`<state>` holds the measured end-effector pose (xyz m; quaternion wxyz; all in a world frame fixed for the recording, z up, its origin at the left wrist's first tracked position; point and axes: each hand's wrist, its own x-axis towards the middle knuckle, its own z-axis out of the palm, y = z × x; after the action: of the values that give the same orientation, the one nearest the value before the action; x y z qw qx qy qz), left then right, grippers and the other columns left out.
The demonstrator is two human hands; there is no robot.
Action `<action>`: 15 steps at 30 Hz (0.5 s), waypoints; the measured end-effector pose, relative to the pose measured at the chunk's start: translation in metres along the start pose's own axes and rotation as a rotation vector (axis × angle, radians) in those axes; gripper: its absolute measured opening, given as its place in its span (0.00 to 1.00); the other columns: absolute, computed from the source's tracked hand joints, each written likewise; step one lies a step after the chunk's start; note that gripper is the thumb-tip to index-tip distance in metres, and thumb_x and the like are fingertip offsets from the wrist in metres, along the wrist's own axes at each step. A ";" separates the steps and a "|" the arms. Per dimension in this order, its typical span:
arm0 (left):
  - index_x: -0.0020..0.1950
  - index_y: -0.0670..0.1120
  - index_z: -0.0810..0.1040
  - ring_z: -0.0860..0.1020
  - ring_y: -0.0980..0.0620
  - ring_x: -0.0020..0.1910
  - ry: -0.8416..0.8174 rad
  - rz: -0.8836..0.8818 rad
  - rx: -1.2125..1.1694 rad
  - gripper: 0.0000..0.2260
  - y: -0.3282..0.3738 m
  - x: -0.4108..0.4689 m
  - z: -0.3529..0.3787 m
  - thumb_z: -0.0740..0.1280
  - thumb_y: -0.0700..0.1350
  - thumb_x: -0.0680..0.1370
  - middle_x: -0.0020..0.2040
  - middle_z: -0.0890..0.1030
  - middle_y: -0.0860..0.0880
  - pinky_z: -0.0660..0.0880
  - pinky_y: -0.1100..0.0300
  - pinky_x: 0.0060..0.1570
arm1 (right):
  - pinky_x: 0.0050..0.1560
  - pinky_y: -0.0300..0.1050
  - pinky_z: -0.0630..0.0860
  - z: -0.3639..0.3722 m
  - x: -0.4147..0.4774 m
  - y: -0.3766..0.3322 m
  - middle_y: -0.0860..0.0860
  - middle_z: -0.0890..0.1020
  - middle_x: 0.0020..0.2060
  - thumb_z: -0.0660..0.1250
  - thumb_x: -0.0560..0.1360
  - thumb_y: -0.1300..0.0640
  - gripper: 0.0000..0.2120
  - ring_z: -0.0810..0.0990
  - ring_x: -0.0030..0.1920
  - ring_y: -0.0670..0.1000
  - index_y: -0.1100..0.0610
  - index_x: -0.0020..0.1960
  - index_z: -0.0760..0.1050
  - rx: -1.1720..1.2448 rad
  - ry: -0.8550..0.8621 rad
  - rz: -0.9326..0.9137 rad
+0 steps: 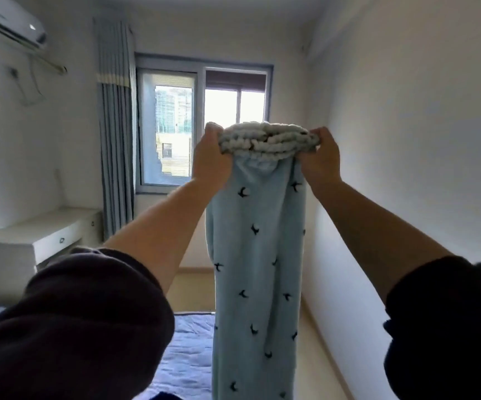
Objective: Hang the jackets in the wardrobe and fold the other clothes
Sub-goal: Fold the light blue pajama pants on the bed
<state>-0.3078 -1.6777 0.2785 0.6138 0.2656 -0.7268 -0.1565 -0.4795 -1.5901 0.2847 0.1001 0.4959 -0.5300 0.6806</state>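
Observation:
A pair of light blue fleece trousers (pixel 258 255) with small dark bird prints hangs straight down in front of me, held up high at arm's length. My left hand (pixel 210 157) grips the left end of the gathered elastic waistband (pixel 268 138). My right hand (pixel 321 158) grips its right end. The legs lie together and drop past the bottom edge of the view. Both my forearms are bare, with dark sleeves pushed up.
Below lies a bed with a blue quilted cover (pixel 188 356). A white desk with drawers (pixel 40 238) stands at the left wall under an air conditioner (pixel 8 21). A window (pixel 201 125) with a blue-grey curtain (pixel 116 125) faces me. A bare wall (pixel 406 140) runs along the right.

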 end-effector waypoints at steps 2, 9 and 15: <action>0.50 0.45 0.64 0.69 0.59 0.36 0.057 0.062 -0.017 0.11 0.020 0.018 -0.004 0.60 0.32 0.74 0.41 0.72 0.50 0.66 0.76 0.26 | 0.36 0.28 0.69 -0.009 0.020 -0.019 0.44 0.73 0.37 0.63 0.72 0.70 0.09 0.71 0.37 0.40 0.59 0.49 0.71 0.040 0.020 -0.066; 0.53 0.44 0.65 0.69 0.61 0.35 -0.061 0.035 0.060 0.11 0.014 -0.027 0.004 0.62 0.33 0.75 0.43 0.73 0.49 0.66 0.76 0.26 | 0.32 0.30 0.67 -0.036 -0.020 0.005 0.46 0.73 0.35 0.66 0.72 0.69 0.08 0.69 0.34 0.42 0.60 0.47 0.69 -0.003 -0.087 -0.017; 0.54 0.44 0.68 0.75 0.47 0.41 -0.241 -0.178 0.154 0.11 -0.044 -0.149 0.024 0.64 0.35 0.75 0.45 0.77 0.45 0.66 0.64 0.31 | 0.40 0.45 0.75 -0.054 -0.136 0.087 0.51 0.77 0.38 0.68 0.69 0.69 0.09 0.74 0.39 0.48 0.59 0.46 0.72 -0.106 -0.229 0.229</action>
<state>-0.3068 -1.6292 0.1290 0.4839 0.3545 -0.7784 -0.1851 -0.5013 -1.5293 0.1267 -0.0131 0.5004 -0.6260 0.5980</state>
